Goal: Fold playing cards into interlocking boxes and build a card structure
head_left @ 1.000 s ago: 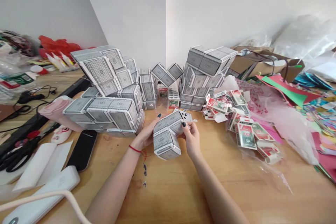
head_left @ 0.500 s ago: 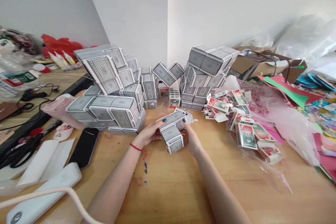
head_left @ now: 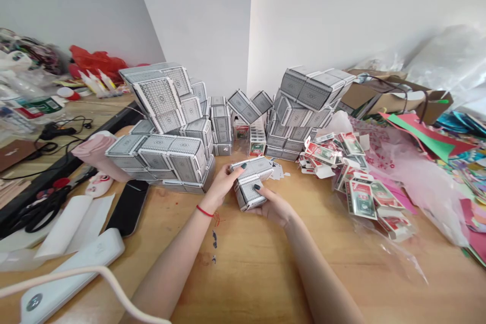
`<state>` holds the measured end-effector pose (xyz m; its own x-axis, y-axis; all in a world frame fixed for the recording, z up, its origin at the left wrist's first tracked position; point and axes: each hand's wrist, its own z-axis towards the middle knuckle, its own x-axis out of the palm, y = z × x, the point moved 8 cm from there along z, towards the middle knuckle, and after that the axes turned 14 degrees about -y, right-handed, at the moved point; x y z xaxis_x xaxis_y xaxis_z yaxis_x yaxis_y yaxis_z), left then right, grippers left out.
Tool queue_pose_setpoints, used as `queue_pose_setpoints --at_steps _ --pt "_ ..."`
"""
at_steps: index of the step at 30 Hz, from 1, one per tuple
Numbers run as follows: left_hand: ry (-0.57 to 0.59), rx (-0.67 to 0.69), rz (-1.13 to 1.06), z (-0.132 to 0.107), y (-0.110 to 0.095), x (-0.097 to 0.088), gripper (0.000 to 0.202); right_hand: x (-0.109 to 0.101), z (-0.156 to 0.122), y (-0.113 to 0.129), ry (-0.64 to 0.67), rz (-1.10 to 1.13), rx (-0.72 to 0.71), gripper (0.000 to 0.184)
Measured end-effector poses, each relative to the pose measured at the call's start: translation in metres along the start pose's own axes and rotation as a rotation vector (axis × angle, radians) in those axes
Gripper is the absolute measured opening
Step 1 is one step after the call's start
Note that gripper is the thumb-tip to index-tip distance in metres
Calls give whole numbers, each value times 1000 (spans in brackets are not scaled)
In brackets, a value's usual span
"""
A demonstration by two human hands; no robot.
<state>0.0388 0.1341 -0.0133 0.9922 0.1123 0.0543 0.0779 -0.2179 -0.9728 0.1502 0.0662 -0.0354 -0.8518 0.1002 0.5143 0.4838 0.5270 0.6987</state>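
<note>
A person's two bare hands work over a wooden table (head_left: 246, 276), both closed on a small block of playing cards (head_left: 248, 182). The gray-backed cards form two boxy sections set at an angle, and the block sits in front of the person, close to the tabletop; whether it touches the wood cannot be told. The left hand (head_left: 224, 185) grips it from the upper left, with dark-painted fingernails across the top, and a red thread bracelet (head_left: 204, 211) circles that wrist. The right hand (head_left: 271, 205) holds the lower right side, its thumb pressed on the front face. A few loose cards (head_left: 278, 171) lie just beside the block on the right. Beyond the hands rise two large structures of the same gray cards: a tall, stepped one (head_left: 163, 136) to the left and a stacked one (head_left: 304, 111) to the right. Small card boxes (head_left: 257, 142) stand in the gap between them. Farther right, a heap of red-and-green card packets (head_left: 351, 172) sits on pink plastic wrap (head_left: 395, 162), near sheets of colored paper (head_left: 421, 134) and a cardboard box (head_left: 395, 96). On the left of the table lie a black phone (head_left: 129, 207), black-handled scissors (head_left: 38, 212) and a white power bank (head_left: 72, 273).
</note>
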Motion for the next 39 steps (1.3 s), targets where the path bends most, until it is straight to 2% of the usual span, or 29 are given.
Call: queue_pose_setpoints --at_steps 3,6,10,13,14,16,19,21,25,33,39 --pt "103 -45 -77 -8 0 10 51 -2 3 0 -29 4 -30 34" --pt "125 -33 -80 -10 -2 12 49 -4 5 0 -58 3 -44 34" --pt "13 39 -8 -5 -3 3 44 2 3 -2 -26 16 -58 36" --pt "-51 51 -45 -5 -5 0 51 5 2 1 -31 40 -99 36" --pt "-26 37 -73 -7 -5 3 54 4 2 4 -48 58 -123 36" --pt "96 -15 -112 -15 -5 16 57 1 2 11 -89 102 -184 35" --pt "332 -129 -63 -32 -2 37 47 -5 2 20 -141 128 -267 37" --pt "391 -160 -19 -37 0 42 41 -8 3 21 -161 107 -282 38" --pt "350 -145 16 -35 -1 39 37 -9 4 20 -165 76 -287 37" --pt "317 -126 -35 -30 -7 32 37 1 -3 30 -53 146 -297 36" --pt "346 -139 -45 -33 -7 33 38 -2 -2 32 -87 107 -343 37"
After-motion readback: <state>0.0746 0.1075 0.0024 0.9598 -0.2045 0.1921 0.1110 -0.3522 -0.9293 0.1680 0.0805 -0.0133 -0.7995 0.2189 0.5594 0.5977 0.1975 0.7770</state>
